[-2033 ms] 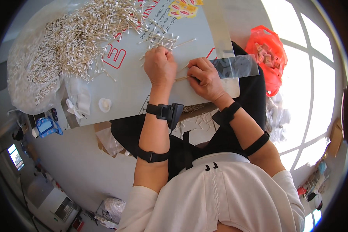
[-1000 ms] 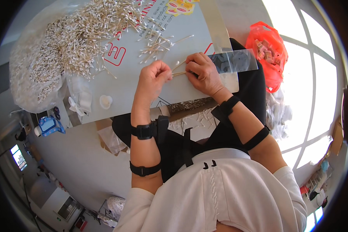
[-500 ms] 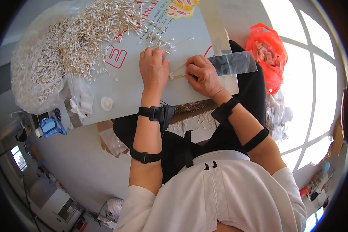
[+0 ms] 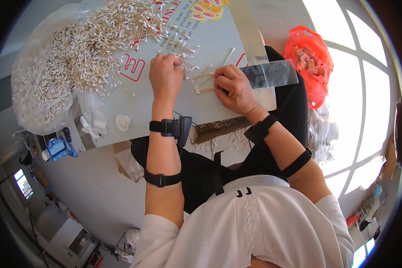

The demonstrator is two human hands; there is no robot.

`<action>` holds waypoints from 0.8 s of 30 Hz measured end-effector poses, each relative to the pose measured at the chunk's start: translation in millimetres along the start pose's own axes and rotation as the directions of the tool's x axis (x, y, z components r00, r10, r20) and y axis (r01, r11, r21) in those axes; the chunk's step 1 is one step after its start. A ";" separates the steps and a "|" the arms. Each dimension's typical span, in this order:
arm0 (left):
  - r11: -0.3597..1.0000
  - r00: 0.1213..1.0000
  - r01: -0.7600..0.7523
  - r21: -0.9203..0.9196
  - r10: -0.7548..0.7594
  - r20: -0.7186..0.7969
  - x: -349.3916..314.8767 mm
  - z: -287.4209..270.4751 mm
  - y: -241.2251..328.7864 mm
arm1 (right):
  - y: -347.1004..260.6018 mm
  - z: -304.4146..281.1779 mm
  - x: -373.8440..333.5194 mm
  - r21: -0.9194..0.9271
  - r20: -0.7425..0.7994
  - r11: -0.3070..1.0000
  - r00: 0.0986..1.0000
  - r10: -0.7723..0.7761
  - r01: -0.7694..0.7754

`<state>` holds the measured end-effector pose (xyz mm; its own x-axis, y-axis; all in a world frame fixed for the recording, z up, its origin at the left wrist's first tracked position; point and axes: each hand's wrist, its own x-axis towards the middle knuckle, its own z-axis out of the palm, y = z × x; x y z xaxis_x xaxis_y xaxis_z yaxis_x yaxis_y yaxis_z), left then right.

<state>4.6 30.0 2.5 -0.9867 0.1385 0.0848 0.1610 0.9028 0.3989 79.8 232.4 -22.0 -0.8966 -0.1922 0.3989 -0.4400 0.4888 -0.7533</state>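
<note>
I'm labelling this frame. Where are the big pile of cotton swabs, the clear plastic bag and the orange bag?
Pile of cotton swabs (image 4: 94, 40): head view, middle of the heap.
Clear plastic bag (image 4: 274, 73): head view, its flat middle, beside the right hand.
Orange bag (image 4: 312, 62): head view, its open top.

thin white-tipped cotton swabs (image 4: 204, 90) | small bundle, roughly level, tips leftward | clear flat plastic sleeve (image 4: 272, 74) | lying on grey board

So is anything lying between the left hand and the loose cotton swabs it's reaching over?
Nothing visible does. The left hand rests directly on the scattered cotton swabs on the white board. The right hand already pinches a small bundle of swabs beside it.
</note>
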 end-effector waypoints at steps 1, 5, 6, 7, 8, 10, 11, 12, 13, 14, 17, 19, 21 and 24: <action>1.000 0.999 -0.003 0.004 0.003 0.046 1.4 -0.1 -2.3 | -0.4 0.6 0.2 0.004 -0.001 1.000 1.000 -0.001 0.001; 0.999 0.996 0.037 -0.026 -0.035 0.083 6.9 -2.2 1.6 | 1.7 -0.2 -1.3 -0.006 0.002 1.000 1.000 0.006 -0.006; 0.994 0.997 0.063 -0.090 -0.058 0.053 7.2 -2.3 3.5 | 1.6 -0.4 -1.4 -0.005 0.003 1.000 1.000 0.010 -0.010; 0.984 0.996 0.085 -0.155 -0.083 0.025 7.7 -1.9 5.7 | 1.7 -0.7 -1.7 -0.005 0.004 1.000 1.000 0.014 -0.014; 0.984 0.996 0.085 -0.155 -0.083 0.024 8.4 -1.9 7.6 | 1.3 -0.7 -1.4 -0.005 0.004 1.000 1.000 0.013 -0.013; 0.985 0.995 -0.098 -0.143 0.095 -0.030 10.9 -0.2 12.5 | 1.1 -0.9 -1.4 0.001 0.008 1.000 1.000 0.018 -0.018; 0.985 0.995 -0.098 -0.143 0.094 -0.031 12.5 1.7 13.6 | 0.7 -0.7 -1.1 0.001 0.008 1.000 1.000 0.017 -0.017; 0.985 0.988 -0.153 -0.077 0.154 0.005 15.1 3.8 14.9 | 0.4 -0.5 -0.9 0.001 0.007 1.000 1.000 0.015 -0.015; 0.978 0.977 -0.211 -0.013 0.211 0.044 18.0 5.1 15.5 | 0.1 -0.4 -0.6 0.000 0.006 1.000 1.000 0.013 -0.013; 0.977 0.976 -0.211 -0.014 0.211 0.044 21.1 7.0 15.0 | 0.2 -0.5 -0.6 -0.001 0.006 1.000 1.000 0.013 -0.013; 0.981 0.983 -0.183 -0.061 0.184 0.002 27.6 9.8 11.5 | 0.2 -0.3 -0.5 -0.002 0.010 1.000 1.000 0.012 -0.012; 0.971 0.999 -0.024 -0.239 0.017 -0.031 29.3 7.2 4.5 | -0.2 0.5 -0.2 0.000 0.012 1.000 1.000 0.012 -0.012; 0.980 1.000 -0.015 -0.200 0.014 -0.006 27.8 3.6 1.6 | 0.8 -0.2 -0.7 -0.002 0.008 1.000 1.000 0.011 -0.011; 0.995 0.997 -0.014 -0.099 0.021 0.070 22.1 -2.9 3.4 | 2.9 -0.6 -1.6 -0.006 0.001 1.000 1.000 0.008 -0.008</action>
<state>-16.6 34.9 8.3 -0.9821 0.1860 0.0288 0.1764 0.8557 0.4864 80.0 234.6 -24.5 -0.9000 -0.1890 0.3928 -0.4328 0.4951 -0.7534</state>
